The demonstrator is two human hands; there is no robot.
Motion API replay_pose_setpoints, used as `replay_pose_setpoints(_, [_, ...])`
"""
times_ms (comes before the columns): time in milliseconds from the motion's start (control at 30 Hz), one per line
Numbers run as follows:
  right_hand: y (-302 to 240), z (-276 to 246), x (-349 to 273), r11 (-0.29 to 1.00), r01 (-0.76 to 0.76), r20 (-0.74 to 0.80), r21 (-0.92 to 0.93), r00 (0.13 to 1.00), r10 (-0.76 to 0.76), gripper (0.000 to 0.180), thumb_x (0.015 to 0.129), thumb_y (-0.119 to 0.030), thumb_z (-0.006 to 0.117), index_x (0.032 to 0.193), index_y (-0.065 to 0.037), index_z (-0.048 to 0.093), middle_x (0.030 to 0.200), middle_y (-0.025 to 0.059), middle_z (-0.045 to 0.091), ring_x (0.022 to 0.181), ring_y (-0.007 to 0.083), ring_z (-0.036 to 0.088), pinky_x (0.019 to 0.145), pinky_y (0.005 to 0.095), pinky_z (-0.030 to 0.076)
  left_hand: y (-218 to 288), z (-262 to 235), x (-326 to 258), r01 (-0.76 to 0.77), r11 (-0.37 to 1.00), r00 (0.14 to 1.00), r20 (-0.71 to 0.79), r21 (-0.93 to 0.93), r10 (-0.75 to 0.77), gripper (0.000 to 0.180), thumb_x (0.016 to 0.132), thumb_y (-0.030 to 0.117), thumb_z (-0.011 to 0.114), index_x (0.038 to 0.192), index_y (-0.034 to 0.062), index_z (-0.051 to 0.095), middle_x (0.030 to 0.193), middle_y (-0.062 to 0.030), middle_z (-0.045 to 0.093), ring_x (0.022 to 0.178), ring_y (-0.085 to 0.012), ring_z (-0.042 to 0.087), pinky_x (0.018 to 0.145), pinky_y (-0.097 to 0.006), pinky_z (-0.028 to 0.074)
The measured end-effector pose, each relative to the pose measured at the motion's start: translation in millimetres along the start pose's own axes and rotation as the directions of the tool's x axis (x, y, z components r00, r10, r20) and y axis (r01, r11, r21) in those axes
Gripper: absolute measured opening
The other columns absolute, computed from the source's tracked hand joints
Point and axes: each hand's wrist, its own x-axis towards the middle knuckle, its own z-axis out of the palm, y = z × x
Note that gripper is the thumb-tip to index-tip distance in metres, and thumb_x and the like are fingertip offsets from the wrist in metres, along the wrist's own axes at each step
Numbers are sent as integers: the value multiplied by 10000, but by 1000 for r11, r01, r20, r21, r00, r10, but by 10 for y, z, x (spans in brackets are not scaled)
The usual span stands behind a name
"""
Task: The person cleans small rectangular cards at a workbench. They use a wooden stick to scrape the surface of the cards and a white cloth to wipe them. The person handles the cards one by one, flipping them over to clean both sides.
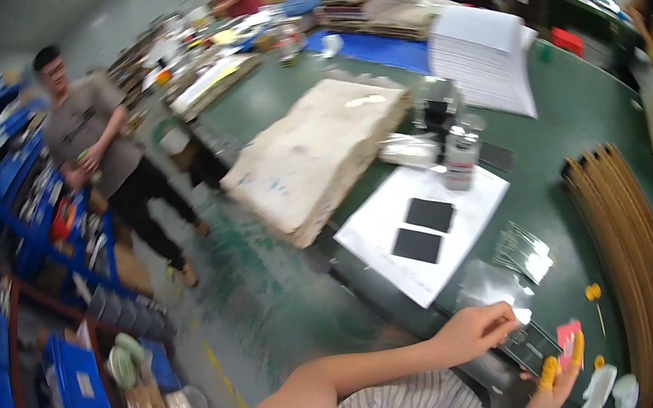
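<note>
Dark green worktable (582, 115), cluttered.
Landmark: white paper sheet (422, 226) lying flat mid-table, two black rectangular cards (423, 228) on it, a small clear bottle (458, 154) at its far edge. Left of the sheet, a thick off-white stained slab (318, 153); behind it, a tall stack of white paper (484, 54); to its right, a row of brown cardboard strips on edge (615, 232); just near side, clear plastic sleeves (493, 284).

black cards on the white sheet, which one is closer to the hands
The lower black card, nearer the left hand and right hand. The other card lies beyond it on the white sheet, toward the bottle.
</note>
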Motion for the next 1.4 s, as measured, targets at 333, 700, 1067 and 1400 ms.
replay_pose_setpoints(333, [-151,-107,37,965,-66,-297,-254,955,-13,401,920,-159,535,1290,-16,479,1097,178,602,991,293,556,840,379,456,-334,-265,176,-181,607,847,-191,774,496,223,855,106,576,1076,124,602,820,-19,582,760,-200,537,715,-320,418])
replay_pose_setpoints(700, [-356,73,22,942,-106,-411,-318,911,-36,332,911,-72,462,1231,-19,528,905,115,576,757,201,526,693,344,461,-172,-258,124,-235,738,851,-233,633,471,344,838,161,605,1164,94,516,1170,-111,466,1150,-294,409,987,-416,285])
replay_pose_setpoints(1067, [183,-163,-199,870,-165,-163,464,950,267,574,904,-57,564,1402,-53,278,833,68,626,640,113,595,548,235,502,-120,140,-160,-104,968,978,152,-230,141,454,895,202,559,1284,6,428,1210,-128,509,1105,-207,493,968,-350,366])
replay_pose_setpoints(1400, [127,-85,-241,809,-227,-12,542,961,278,582,926,-81,539,1417,-65,229,822,69,628,649,113,607,560,229,506,37,263,-205,145,896,970,238,-420,-46,893,659,8,796,1391,62,287,1279,-69,472,1198,-192,459,1009,-347,362])
